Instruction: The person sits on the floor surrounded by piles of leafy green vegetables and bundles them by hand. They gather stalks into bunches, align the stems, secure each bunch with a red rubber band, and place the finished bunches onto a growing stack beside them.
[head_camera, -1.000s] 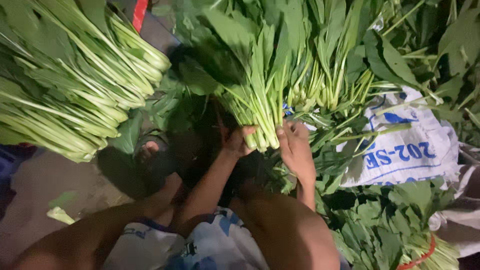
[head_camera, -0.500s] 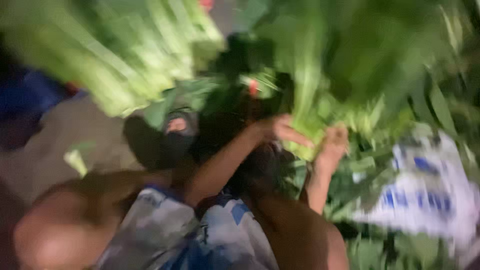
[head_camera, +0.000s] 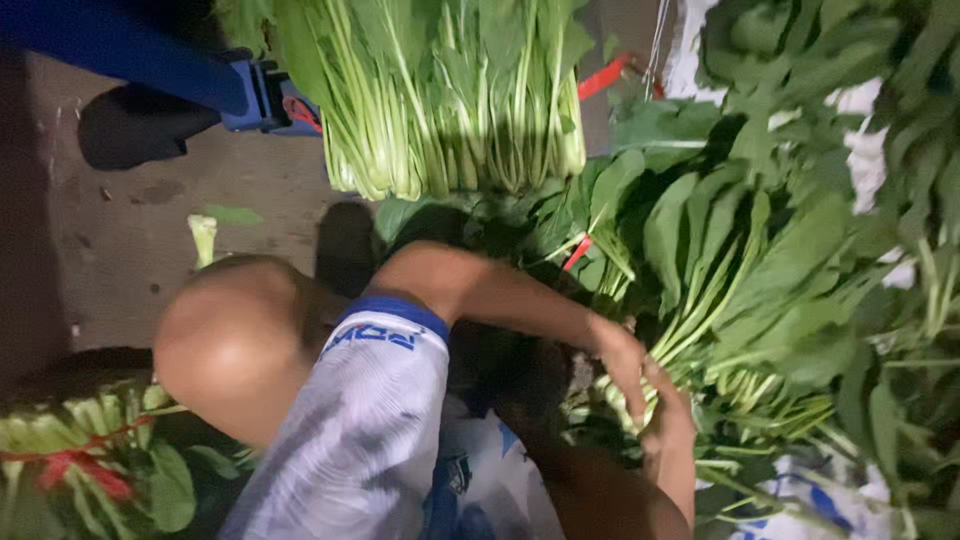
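My left hand and my right hand close together around the pale stem ends of a bunch of leafy greens. The bunch lies slanted, its broad dark leaves pointing up and to the right. My left arm reaches across from my bent knee, and the right forearm rises from the bottom edge. I wear white and blue shorts. The cut stem tips are partly hidden under my fingers.
A big bundle of long-stemmed greens lies at the top, with a red tie beside it. Another bundle with a red band sits bottom left. A white printed sack shows under leaves. A blue object and dark shoe rest on the concrete floor.
The view has swung round, so the stacked bundle now sits at the top. Both hands stayed on the stem ends of the bunch throughout, and now lie lower right in view.
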